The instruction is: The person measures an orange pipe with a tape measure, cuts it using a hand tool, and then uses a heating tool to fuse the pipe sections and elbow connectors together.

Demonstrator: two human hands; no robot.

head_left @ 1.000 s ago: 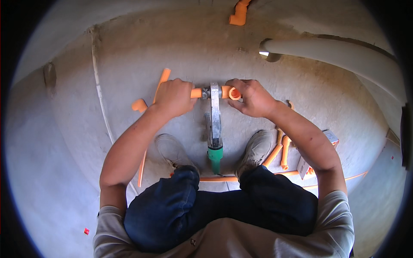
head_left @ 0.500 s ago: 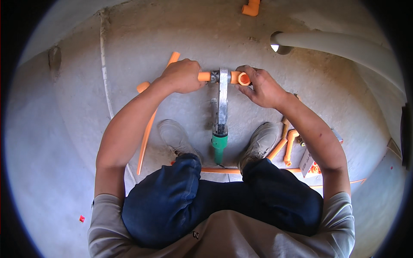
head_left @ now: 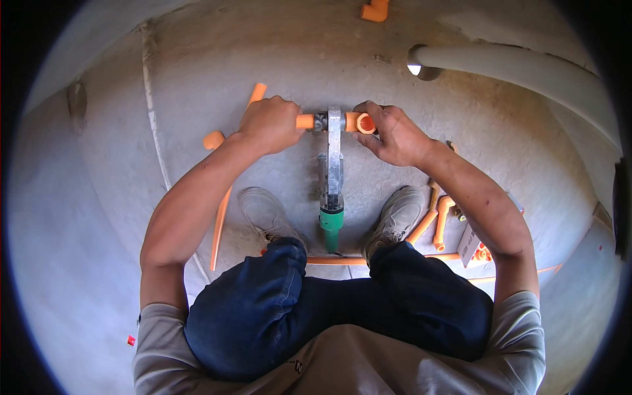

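Note:
Between my feet stands a pipe welding iron [head_left: 334, 158] with a flat metal heating plate and a green handle pointing toward me. My left hand [head_left: 271, 124] is closed round a short orange pipe [head_left: 305, 121], whose end meets the dark socket on the plate's left side. On the right side, my right hand [head_left: 395, 133] grips an orange pipe fitting [head_left: 361, 122] with a round opening facing up, its other end against the plate. My left fingers are mostly hidden behind the back of the hand.
A long orange pipe [head_left: 221, 227] runs beneath my left forearm. Orange elbow pieces [head_left: 443, 224] and a box of fittings [head_left: 470, 246] lie by my right foot. Another orange elbow [head_left: 375, 10] is at the far edge. A thick pale pipe [head_left: 513, 66] enters a hole at far right.
The view has shifted slightly, so the scene sits a little further left. Both hands keep their hold, with the pipe and fitting still at the heating plate.

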